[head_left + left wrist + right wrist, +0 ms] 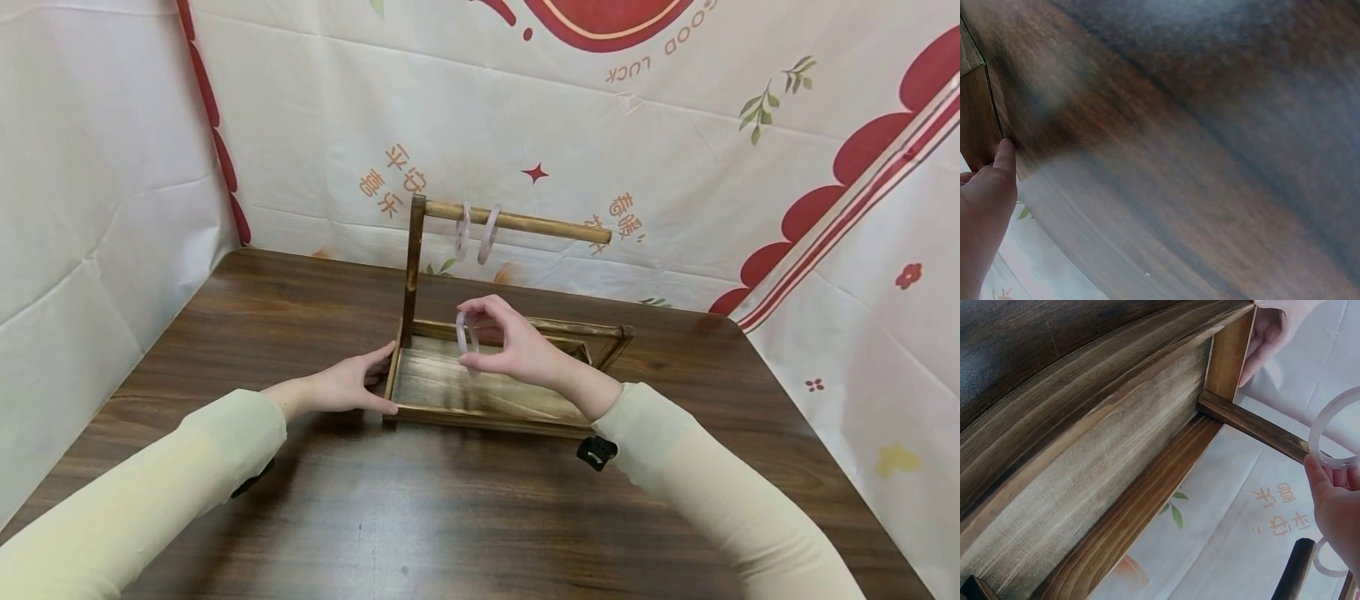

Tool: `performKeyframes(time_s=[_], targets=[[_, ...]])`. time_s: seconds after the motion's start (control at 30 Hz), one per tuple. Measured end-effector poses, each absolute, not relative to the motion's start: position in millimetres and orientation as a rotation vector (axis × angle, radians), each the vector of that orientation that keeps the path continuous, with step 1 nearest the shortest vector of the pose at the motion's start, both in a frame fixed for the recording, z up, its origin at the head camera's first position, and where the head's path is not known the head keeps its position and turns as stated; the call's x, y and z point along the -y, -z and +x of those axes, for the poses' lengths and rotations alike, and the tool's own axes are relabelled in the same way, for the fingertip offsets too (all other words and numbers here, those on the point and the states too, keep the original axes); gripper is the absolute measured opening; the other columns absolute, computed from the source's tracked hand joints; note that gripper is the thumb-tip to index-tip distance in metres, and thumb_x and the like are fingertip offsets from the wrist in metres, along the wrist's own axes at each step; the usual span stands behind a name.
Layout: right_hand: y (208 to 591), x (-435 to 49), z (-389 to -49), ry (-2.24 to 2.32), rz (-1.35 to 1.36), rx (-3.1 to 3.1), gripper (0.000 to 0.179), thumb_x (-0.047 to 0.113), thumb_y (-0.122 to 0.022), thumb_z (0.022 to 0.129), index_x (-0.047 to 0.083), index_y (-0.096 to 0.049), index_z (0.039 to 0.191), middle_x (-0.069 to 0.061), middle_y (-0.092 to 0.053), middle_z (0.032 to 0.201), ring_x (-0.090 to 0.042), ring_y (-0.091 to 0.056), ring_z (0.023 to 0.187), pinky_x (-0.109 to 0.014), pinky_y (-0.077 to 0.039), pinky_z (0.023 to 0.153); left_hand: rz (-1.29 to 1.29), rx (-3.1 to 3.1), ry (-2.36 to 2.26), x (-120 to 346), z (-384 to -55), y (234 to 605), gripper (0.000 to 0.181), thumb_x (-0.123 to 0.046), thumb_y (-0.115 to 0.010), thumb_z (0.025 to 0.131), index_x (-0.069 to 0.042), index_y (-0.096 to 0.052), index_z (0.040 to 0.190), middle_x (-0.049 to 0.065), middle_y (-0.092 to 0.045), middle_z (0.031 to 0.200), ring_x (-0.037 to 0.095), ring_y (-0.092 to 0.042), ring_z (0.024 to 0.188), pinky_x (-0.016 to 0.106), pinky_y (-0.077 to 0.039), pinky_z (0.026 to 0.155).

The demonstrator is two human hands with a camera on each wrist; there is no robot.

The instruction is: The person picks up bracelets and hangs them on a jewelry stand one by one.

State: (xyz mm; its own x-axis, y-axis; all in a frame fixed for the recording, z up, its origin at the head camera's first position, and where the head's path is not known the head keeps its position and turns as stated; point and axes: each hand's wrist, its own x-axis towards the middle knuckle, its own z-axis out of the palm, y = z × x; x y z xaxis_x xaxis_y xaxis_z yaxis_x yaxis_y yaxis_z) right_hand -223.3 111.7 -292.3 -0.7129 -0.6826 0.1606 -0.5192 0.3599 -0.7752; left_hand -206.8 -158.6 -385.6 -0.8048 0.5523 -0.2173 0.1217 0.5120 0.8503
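Note:
A wooden jewellery stand [480, 417] has a shallow tray, an upright post at its left and a horizontal rod [555, 227] on top. Two pale lilac bangles [489, 235] hang from the rod towards the post. My left hand [345, 385] grips the tray's left end, thumb at the front corner, fingers along the outer side wall [1230, 362]. Above the tray, my right hand [528, 350] pinches a third pale bangle [461, 335] between thumb and fingers. That bangle stands upright, below the rod. The right wrist view shows its translucent ring [1318, 434] at the fingertips.
The stand is on a dark wood-grain table [390, 517]. Low wooden bars [615, 346] rise at the tray's right end. A white printed cloth [330, 108] forms the backdrop behind and beside the table. A black wrist device [597, 452] sits by the right cuff.

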Motion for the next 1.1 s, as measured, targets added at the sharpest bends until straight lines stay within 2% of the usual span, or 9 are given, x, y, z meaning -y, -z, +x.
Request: performKeyframes(time_s=[0.17, 0.43, 0.67, 1.1], targets=[[290.0, -114.3, -223.8, 1.3, -1.105, -2.448, 0.052, 0.001, -0.07, 0.081, -0.002, -0.047, 0.127, -0.017, -0.046, 0.119, -0.029, -0.051, 0.111, -0.047, -0.043, 0.103, 0.554, -2.299, -1.226, 159.8, -207.4, 386.6, 0.105, -0.032, -0.071, 0.083, -0.007, 0.004, 0.151, 0.024, -0.008, 0.155, 0.043, -0.026, 0.138, 0.051, -0.032, 0.11], [280.2, -119.3, -222.5, 1.318, -1.055, -2.46, 0.053, 0.0, -0.069, 0.081, -0.002, -0.046, 0.129, -0.018, -0.046, 0.122, -0.03, -0.05, 0.117, -0.041, -0.042, 0.106, 0.554, -2.299, -1.229, 159.9, -207.2, 386.8, 0.105, -0.031, -0.071, 0.083, -0.007, 0.004, 0.151, 0.024, -0.008, 0.155, 0.043, -0.027, 0.137, 0.051, -0.033, 0.11], [274.3, -122.9, -223.7, 1.349, -1.03, -2.462, 0.054, -0.002, -0.068, 0.081, -0.004, -0.044, 0.13, -0.02, -0.045, 0.126, -0.032, -0.051, 0.115, -0.043, -0.042, 0.105, 0.553, -2.29, -1.238, 160.0, -206.5, 386.2, 0.104, -0.03, -0.071, 0.083, -0.008, 0.005, 0.151, 0.023, -0.007, 0.156, 0.043, -0.026, 0.138, 0.051, -0.033, 0.11], [265.0, -128.7, -223.3, 1.405, -0.978, -2.448, 0.056, -0.002, -0.065, 0.084, -0.004, -0.041, 0.134, -0.02, -0.042, 0.13, -0.034, -0.046, 0.125, -0.044, -0.038, 0.109, 0.553, -2.293, -1.229, 160.2, -206.7, 387.0, 0.104, -0.031, -0.071, 0.083, -0.008, 0.004, 0.151, 0.023, -0.008, 0.156, 0.043, -0.026, 0.138, 0.051, -0.033, 0.11]])
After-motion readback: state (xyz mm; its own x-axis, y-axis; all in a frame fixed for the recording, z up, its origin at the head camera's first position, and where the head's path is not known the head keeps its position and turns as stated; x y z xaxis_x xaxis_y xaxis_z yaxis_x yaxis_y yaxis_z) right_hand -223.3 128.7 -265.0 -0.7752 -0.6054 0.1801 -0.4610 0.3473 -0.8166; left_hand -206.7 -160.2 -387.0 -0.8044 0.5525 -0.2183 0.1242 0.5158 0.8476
